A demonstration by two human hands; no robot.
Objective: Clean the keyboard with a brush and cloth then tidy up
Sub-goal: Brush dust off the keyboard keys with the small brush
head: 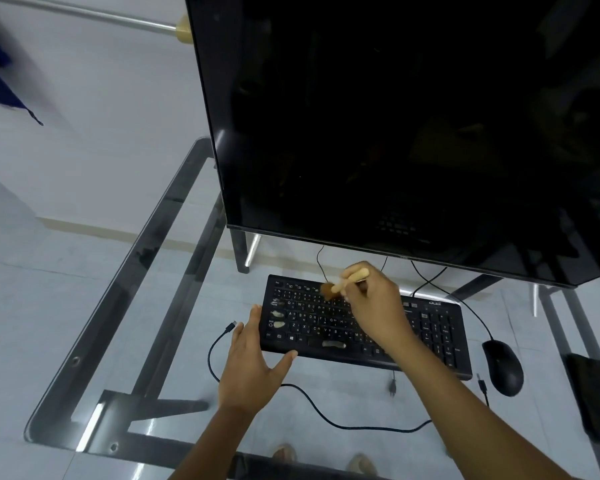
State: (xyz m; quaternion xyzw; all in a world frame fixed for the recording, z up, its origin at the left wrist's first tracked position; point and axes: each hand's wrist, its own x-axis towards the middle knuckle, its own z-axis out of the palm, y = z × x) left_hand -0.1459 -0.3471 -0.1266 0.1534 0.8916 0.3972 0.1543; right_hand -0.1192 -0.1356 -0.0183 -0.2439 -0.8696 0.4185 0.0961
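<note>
A black keyboard (430, 337) lies on the glass table, with worn pale patches on several left keys and the space bar. My right hand (374, 303) grips a small brush (343, 284) by its light wooden handle; its brown bristles touch the upper rows of keys left of centre. My left hand (253, 358) rests open against the keyboard's front left corner, with the fingers along the left edge and the thumb at the front edge. No cloth is in view.
A large dark monitor (395, 133) stands just behind the keyboard. A black mouse (503, 367) lies to the right, with a dark object (596, 393) at the table's right edge. A loose black cable (312, 407) loops across the glass table (136, 306) in front.
</note>
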